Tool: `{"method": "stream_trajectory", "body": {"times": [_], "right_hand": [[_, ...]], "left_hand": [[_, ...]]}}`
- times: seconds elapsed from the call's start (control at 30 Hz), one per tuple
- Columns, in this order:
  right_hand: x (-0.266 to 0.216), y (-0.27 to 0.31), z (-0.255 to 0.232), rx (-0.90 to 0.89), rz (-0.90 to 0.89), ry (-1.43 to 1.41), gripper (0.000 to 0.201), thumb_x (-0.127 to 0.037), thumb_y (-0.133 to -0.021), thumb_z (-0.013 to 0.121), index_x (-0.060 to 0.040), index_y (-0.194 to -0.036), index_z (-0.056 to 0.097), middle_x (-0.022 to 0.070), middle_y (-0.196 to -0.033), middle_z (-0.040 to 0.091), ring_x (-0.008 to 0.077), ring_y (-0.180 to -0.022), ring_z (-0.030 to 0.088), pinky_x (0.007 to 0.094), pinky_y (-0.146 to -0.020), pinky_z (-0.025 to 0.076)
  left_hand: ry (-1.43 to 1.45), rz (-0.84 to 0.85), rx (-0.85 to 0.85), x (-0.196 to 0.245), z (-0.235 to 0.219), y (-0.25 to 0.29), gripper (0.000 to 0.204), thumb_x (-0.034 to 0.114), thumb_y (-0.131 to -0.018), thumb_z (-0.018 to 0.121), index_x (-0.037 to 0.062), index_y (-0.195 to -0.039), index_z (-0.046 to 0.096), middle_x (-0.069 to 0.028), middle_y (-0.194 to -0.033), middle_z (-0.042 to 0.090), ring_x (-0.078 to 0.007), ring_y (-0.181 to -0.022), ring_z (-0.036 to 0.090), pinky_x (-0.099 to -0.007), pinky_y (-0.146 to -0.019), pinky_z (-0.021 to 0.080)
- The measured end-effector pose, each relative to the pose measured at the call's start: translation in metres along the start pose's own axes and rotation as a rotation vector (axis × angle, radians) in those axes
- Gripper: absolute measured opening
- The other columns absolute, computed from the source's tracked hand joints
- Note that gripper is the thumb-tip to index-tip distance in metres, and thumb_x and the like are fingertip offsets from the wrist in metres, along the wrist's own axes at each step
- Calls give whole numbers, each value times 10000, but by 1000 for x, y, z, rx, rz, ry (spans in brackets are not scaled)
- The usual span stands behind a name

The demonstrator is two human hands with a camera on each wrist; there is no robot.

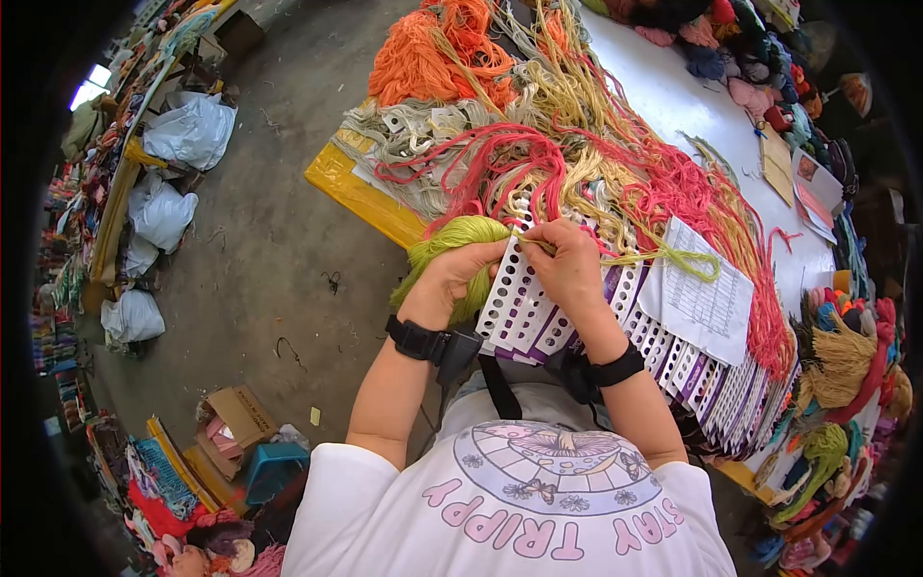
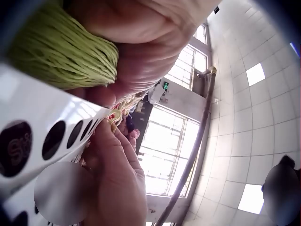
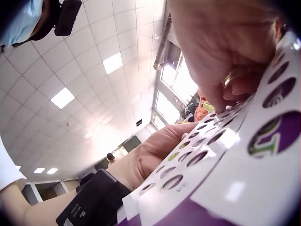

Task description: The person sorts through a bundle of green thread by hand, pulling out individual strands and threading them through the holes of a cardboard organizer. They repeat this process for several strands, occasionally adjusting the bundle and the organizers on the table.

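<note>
My left hand (image 1: 450,274) grips a skein of light green thread (image 1: 433,252) together with the upper left edge of a white card with punched holes (image 1: 502,298). At the top of that card, my right hand (image 1: 567,264) pinches a green strand between thumb and fingertips, close by the holes. A loop of the same green thread (image 1: 710,262) lies to the right, over a printed sheet (image 1: 711,300). In the left wrist view, the skein's cut-looking end (image 2: 101,61) sticks out beside the palm. More punched cards with purple parts (image 1: 726,399) fan out toward the right.
Pink threads (image 1: 663,183), beige threads (image 1: 553,87) and an orange heap (image 1: 433,62) cover the work surface ahead. A yellow edge (image 1: 370,197) borders it on the left. White bags (image 1: 189,130) and a cardboard box (image 1: 236,423) stand beyond the floor at left.
</note>
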State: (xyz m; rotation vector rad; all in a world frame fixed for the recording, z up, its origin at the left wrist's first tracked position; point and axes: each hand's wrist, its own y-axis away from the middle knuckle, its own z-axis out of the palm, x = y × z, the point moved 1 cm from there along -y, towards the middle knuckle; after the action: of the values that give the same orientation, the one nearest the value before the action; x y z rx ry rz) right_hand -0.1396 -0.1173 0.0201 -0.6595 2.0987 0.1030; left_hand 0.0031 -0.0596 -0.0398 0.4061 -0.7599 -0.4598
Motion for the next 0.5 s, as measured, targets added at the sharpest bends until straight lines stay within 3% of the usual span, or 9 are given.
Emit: {"method": "stream_trajectory", "body": {"times": [0.13, 0.23, 0.33, 0.37, 0.43, 0.5], "right_hand": [[4, -1, -2, -36, 17, -29, 110, -74, -649, 642, -36, -750, 626, 102, -700, 555, 248, -654, 562, 312, -597, 447], [4, 0, -2, -11, 88, -85, 111, -82, -652, 645, -32, -749, 625, 103, -700, 554, 253, -655, 560, 318, -598, 445], [4, 4, 0, 23, 39, -18, 107, -88, -658, 644, -27, -743, 620, 106, -691, 548, 260, -650, 554, 333, -594, 439], [5, 4, 1, 34, -2, 26, 105, -90, -661, 643, -26, -741, 618, 107, -687, 545, 262, -648, 552, 339, -593, 437], [5, 5, 3, 22, -28, 78, 121, -127, -699, 623, -15, -725, 584, 113, -668, 530, 281, -638, 541, 362, -589, 427], [-2, 2, -1, -26, 0, 87, 163, -168, -736, 601, -10, -716, 564, 117, -662, 525, 294, -642, 538, 369, -590, 423]], "left_hand": [[28, 99, 155, -5, 16, 3, 160, 222, -829, 548, 83, -901, 581, 4, -761, 601, -57, -646, 568, -196, -553, 451], [-53, 216, 222, -5, 21, 1, 149, 207, -818, 556, 87, -903, 575, 11, -741, 579, -58, -612, 538, -202, -540, 439], [45, 243, 191, 11, 5, 13, 176, 200, -809, 523, 77, -923, 576, 35, -700, 531, -44, -542, 443, -188, -506, 382], [218, 173, 164, 15, 0, 19, 192, 182, -800, 505, 50, -926, 566, 29, -675, 506, -44, -510, 406, -184, -505, 370], [355, 142, -124, 24, -3, 26, 145, 150, -795, 512, 41, -879, 556, 17, -657, 499, -47, -503, 403, -199, -489, 375], [307, 147, -108, 26, 11, 30, 127, 146, -798, 524, 46, -870, 556, 14, -655, 503, -48, -510, 424, -211, -474, 381]]}}
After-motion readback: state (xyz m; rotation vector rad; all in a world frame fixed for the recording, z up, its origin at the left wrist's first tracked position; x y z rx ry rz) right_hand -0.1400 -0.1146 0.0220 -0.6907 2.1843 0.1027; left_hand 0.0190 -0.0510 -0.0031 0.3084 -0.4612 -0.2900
